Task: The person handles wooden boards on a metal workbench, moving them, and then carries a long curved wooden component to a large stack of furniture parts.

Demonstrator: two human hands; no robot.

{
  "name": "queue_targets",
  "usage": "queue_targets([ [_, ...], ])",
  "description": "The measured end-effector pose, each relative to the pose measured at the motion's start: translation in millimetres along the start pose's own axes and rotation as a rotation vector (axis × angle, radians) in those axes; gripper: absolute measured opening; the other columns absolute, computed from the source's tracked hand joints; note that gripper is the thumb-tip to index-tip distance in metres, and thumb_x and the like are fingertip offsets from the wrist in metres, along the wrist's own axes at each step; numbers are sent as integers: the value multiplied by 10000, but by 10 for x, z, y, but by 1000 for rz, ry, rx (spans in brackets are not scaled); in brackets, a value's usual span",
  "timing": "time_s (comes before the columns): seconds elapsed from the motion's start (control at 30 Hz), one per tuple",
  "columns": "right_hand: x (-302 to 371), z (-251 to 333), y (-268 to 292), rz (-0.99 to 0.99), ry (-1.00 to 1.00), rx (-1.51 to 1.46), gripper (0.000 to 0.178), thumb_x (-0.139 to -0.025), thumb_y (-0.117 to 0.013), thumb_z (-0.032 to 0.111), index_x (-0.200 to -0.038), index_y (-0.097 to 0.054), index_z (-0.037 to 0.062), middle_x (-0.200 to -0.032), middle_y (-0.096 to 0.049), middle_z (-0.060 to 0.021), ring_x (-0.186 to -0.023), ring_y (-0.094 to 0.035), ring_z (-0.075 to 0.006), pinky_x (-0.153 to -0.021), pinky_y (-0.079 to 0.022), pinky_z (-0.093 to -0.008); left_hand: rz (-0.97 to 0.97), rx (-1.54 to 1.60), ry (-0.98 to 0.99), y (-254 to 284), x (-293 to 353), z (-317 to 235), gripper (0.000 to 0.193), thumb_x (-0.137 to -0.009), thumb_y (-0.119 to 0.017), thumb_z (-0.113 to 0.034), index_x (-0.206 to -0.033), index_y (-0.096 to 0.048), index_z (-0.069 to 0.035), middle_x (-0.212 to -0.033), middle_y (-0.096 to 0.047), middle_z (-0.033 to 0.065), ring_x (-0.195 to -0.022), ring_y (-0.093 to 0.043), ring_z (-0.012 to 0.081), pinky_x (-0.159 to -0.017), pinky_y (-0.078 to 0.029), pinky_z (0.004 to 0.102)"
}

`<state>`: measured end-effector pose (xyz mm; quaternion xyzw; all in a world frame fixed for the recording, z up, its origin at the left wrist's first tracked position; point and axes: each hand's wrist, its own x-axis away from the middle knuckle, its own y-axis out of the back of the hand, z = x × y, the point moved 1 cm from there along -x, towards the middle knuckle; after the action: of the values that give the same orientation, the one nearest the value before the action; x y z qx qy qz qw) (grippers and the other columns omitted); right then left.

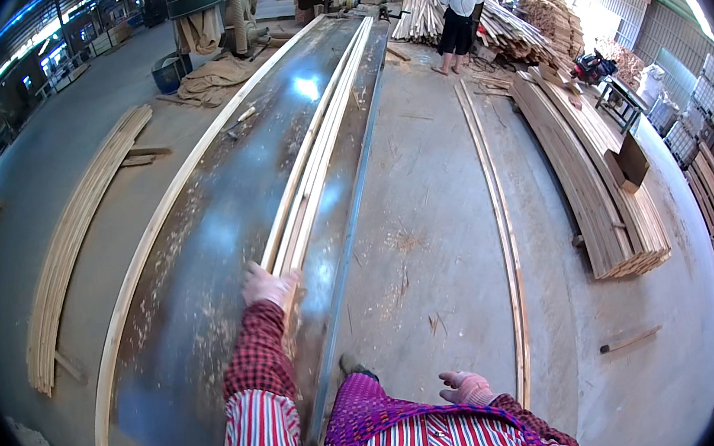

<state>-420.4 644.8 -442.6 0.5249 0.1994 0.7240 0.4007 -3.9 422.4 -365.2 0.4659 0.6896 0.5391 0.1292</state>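
Several long, pale wooden strips [316, 168] lie side by side on a dark, shiny long table [205, 265] sprinkled with shavings. My left hand [268, 285], below a red-and-black checked cuff, is closed around the near part of these strips. Beyond it they stretch away toward the table's far end. By my body, right of the table, my right hand [468, 387] holds nothing, its fingers loosely apart. It is nearest to two thin strips [494, 200] lying lengthwise on the floor.
A long wooden strip [146, 242] runs along the table's left side. Stacked boards [591, 172] lie on the right, a strip bundle [84, 234] on the left. A person [461, 16] stands at the back near wood piles [549, 24]. Machinery [200, 13] stands beyond the table.
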Motion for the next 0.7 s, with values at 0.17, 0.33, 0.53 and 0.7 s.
queue_targets([
  [0.17, -996, 618, 751, -28, 266, 44, 500, -856, -626, 373, -1293, -554, 139, -1145, -648, -150, -1059, -616, -329, -889, -499, -422, -143, -286, -70, -547, -16, -166, 971, -653, -790, -538, -1367, -381, -23, -1176, -584, 129, -1081, -594, 253, -895, -485, 358],
  [0.33, -2237, 1776, 1580, -106, 620, 363, 489, -850, -619, 383, -1276, -556, 152, -1056, -652, -155, -983, -628, -337, -840, -507, -442, -63, -223, -64, -523, -155, -134, 875, -641, -810, -501, -1287, -429, -50, -1164, -576, 144, -1090, -584, 287, -925, -477, 389],
  [0.53, -3348, 2954, 2432, -252, 948, 661, 654, -801, -630, 430, -1354, -460, 123, -1269, -542, -125, -1144, -562, -287, -970, -449, -412, 226, 54, -62, -168, -394, -104, 823, -646, -800, -461, -1266, -486, -20, -1214, -576, 198, -1112, -575, 337, -953, -468, 427],
  [0.7, -4209, 3326, 2548, -477, 1639, 708, 615, -783, -616, 292, -1350, -440, 128, -1332, -483, -150, -1218, -495, -307, -1047, -388, -435, 904, 1079, 181, 82, -866, 473, 748, -761, -756, -319, -1355, -456, 22, -1137, -628, 128, -1019, -619, 232, -909, -497, 349],
])
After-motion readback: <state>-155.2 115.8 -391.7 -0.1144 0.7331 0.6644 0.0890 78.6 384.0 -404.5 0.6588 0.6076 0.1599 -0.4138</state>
